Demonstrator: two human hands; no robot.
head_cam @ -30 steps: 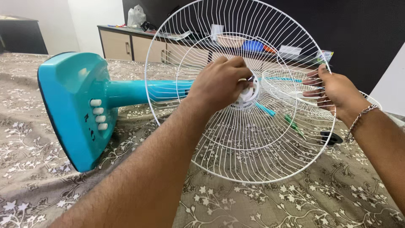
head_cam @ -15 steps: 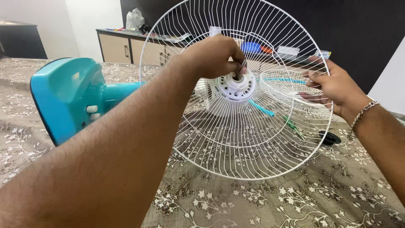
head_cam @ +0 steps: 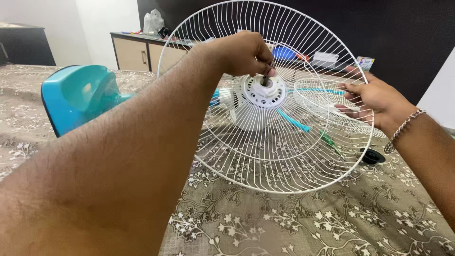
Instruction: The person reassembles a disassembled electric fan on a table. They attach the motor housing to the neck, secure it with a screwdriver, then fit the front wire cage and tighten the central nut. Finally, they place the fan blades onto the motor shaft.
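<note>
Head view: our left hand (head_cam: 244, 53) pinches its fingertips (head_cam: 269, 66) narrow on the short metal shaft (head_cam: 265, 80) at the white hub (head_cam: 263, 92) of the wire fan guard (head_cam: 265, 156). Our right hand (head_cam: 374, 99) curls around the guard's rim at three o'clock. We judge it best to keep the rim steady and the guard square to the shaft. At nine o'clock lies the teal fan base (head_cam: 78, 97) on the floral bedspread (head_cam: 308, 223). A second guard (head_cam: 322, 97) lies behind, cupping a teal blade (head_cam: 294, 121). A black cap (head_cam: 371, 155) sits at four o'clock.
</note>
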